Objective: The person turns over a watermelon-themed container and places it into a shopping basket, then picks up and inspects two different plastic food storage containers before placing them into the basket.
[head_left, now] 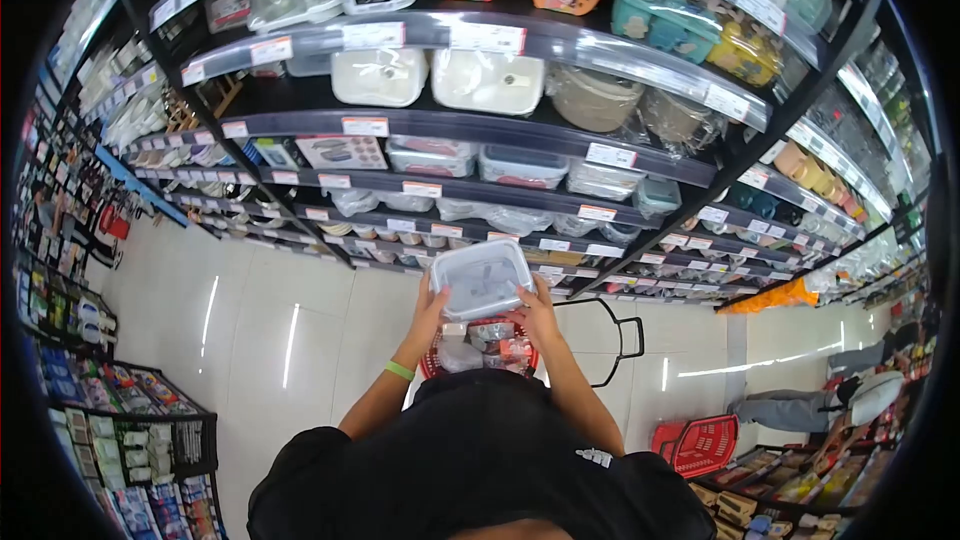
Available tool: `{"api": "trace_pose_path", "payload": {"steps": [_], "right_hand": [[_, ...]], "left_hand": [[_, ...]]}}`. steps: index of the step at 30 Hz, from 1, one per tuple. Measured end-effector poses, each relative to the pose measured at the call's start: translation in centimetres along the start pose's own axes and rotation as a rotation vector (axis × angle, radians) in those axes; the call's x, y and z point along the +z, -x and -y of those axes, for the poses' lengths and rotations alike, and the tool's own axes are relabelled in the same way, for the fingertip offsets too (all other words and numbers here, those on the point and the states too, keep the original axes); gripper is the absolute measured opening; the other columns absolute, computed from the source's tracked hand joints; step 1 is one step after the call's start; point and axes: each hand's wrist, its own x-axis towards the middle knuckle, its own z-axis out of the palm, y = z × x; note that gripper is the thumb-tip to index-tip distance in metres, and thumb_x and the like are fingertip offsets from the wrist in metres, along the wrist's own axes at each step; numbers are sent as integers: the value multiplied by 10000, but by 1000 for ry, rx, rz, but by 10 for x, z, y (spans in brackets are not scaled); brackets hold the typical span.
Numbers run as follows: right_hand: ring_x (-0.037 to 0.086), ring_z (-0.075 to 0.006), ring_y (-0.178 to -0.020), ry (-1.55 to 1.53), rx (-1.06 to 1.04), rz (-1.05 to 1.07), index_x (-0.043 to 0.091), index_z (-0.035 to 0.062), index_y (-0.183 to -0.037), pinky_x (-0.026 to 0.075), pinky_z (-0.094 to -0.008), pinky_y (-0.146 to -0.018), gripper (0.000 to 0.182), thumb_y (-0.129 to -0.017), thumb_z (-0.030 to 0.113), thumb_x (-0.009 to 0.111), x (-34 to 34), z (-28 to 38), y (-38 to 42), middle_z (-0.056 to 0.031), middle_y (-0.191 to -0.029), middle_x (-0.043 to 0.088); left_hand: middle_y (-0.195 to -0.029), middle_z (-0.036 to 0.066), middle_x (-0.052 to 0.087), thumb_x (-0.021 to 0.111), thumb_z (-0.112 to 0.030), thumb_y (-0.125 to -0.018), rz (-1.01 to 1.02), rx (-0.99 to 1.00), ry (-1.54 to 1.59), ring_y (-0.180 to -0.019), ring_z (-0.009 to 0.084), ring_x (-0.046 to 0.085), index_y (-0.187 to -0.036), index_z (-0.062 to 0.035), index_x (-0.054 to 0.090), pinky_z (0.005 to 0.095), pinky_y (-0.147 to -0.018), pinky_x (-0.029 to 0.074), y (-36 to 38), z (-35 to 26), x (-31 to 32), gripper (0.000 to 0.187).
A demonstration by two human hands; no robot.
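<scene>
Between my two hands I hold a clear, rounded-rectangular plastic food container [482,278] in front of the shelves. My left hand [432,304] grips its left side, thumb on the near corner. On the right side, my right hand [535,306] is closed around the edge, with fingers partly under it. Below the container, close to my body, sits a red shopping basket [432,364] with several wrapped items [462,354] inside. What these items are is hard to make out.
Tall shelves [450,130] with price labels hold white boxes [488,82], lidded containers and wrapped bowls. A black cart frame [600,340] stands right of the basket. Another red basket [697,444] is on the floor near a person in grey trousers [785,410]. Display racks [190,440] stand at left.
</scene>
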Motion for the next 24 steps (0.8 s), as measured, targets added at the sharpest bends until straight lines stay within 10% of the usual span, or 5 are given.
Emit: {"api": "trace_pose_path", "payload": {"steps": [6,11,24], "right_hand": [[324,-292,-1430,471,-346,368,140,100,-1578,376,-452,-1130,1080,-758,134,842,44,41,5,-138,-1591,232],[231,-263,-1480,540,-436,516,11,123,-1598,295,-421,-1187,1321,-620,-32,885,101,83,39,-138,-1637,136],[246,-261,-1481,559,-657,437,136,43,-1583,220,-389,-1198,1205,-648,100,893,158,66,101,-160,-1614,220]], "left_hand": [[-1511,126,376,609,-282,-965,-9,178,-41,-1314,238,467,-1578,-128,215,358,-974,483,5,-70,-27,745],[-1511,127,366,545,-331,-993,98,322,-80,-1429,237,293,-1525,-27,282,365,-1169,221,20,-128,-46,667],[-1574,156,303,550,-618,-935,277,512,-35,-1475,278,249,-1536,37,244,393,-1190,194,69,-188,-88,940]]}}
